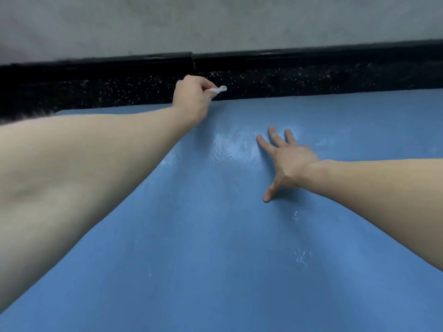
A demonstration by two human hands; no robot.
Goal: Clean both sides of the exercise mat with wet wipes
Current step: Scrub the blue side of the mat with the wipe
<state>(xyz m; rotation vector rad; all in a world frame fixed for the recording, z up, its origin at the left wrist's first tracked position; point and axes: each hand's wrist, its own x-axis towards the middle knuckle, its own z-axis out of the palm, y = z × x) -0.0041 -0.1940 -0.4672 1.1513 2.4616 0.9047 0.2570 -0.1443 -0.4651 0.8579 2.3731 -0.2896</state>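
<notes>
The blue exercise mat (203,236) lies flat and fills most of the view, with a wet shiny patch near its far edge. My left hand (191,99) reaches to that far edge and grips a small white wet wipe (219,89), bunched up and sticking out to the right of my fingers. My right hand (285,159) rests flat on the mat with fingers spread, just right of the wet patch.
Beyond the mat's far edge runs a strip of black speckled floor (311,80), then a black skirting (287,56) and a grey wall (215,20). The mat's left far corner shows at the left (62,111).
</notes>
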